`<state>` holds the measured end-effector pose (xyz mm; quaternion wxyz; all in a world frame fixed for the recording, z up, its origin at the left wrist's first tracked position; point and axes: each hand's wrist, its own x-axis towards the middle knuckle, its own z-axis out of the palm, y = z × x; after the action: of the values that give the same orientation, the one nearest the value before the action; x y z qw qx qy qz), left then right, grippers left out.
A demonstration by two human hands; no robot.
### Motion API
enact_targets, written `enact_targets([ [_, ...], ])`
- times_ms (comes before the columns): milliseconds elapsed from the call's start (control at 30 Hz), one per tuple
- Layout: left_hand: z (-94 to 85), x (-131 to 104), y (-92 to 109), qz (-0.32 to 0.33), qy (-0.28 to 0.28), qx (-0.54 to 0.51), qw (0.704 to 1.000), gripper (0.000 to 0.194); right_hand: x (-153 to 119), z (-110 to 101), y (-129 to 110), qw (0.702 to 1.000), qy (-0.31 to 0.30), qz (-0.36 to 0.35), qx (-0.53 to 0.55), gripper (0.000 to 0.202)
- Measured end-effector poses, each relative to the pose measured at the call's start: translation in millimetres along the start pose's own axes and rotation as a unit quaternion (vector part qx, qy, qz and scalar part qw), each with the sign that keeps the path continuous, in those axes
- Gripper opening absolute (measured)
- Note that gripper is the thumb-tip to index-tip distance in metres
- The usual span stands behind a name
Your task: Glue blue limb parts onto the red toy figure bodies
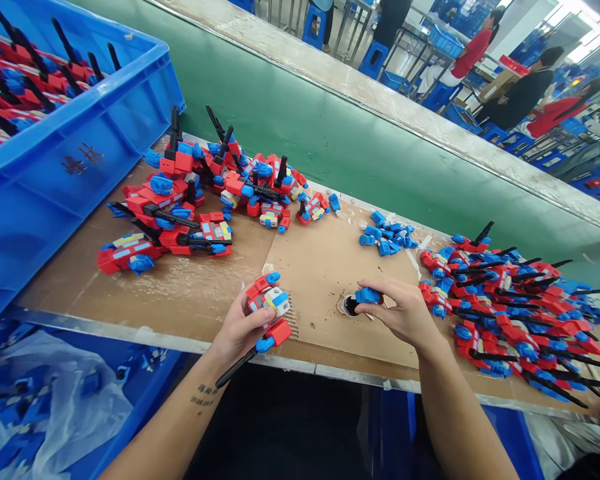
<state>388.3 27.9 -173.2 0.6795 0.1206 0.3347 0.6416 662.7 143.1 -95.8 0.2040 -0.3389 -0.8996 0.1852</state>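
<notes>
fingers of our left hand (234, 328) are clamping a red-and-blue toy body (275, 303), thumb across it, while our right hand's (407, 310) fingers are pinching a blue piece (368, 295) between their tips. we are handling both pieces apart above the worktop (195, 290), the blue one beside a dark-filled pot (350, 306); moving it is calling for a steady pinch, we judge.

1. blue crate (80, 157): cut off by the left edge, its floor hidden under toys.
2. left hand (236, 330): some fingers hidden behind the held figure (275, 303).
3. small pot (349, 306): partly hidden by the right hand (405, 310) and its blue part (368, 295).
4. lower bin (153, 393): cut off at the left.
5. background people (525, 97): too small to tell their work.
</notes>
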Motion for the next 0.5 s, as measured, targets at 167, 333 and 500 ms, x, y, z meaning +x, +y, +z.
enact_targets([
  [167,-1.1,1,-2,0.004,0.003,0.002,1.0,0.055,-2,6,8,0.996,-0.003,0.082,0.037,0.042],
  [333,1.2,-1,2,0.001,0.007,0.012,1.0,0.054,-5,7,10,0.992,0.006,0.101,0.07,0.041],
  [500,11.3,-5,4,0.003,-0.026,0.015,1.0,0.056,-9,3,-8,0.961,0.151,0.107,0.204,0.037],
])
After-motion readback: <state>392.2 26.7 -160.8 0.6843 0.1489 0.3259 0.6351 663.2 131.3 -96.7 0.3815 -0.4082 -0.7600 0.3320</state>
